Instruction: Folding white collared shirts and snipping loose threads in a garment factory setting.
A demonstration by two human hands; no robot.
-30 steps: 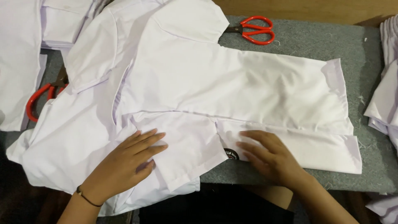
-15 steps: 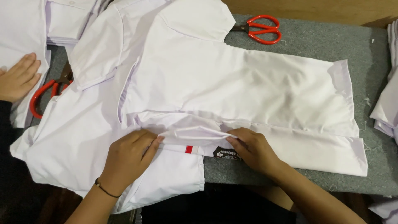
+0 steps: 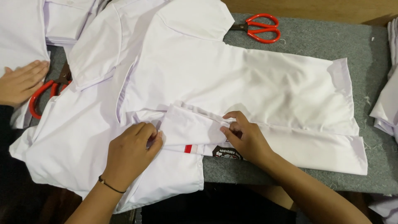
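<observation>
A white short-sleeved shirt lies flat on the grey felt table, its near edge turned back. My left hand pinches the folded sleeve cloth at its left end. My right hand grips the same fold at its right end, thumb and fingers closed on the fabric. Under the fold a small red stripe and a dark round badge show on the shirt. More white shirts lie beneath, to the left.
Red-handled scissors rest at the back of the table. A second red pair lies at the left, beside another person's hand. Stacks of white garments sit at the far left and right edge.
Both my hands lifted the shirt's near edge and folded the sleeve back over the body, exposing the red stripe and badge. Another person's hand came in at the left.
</observation>
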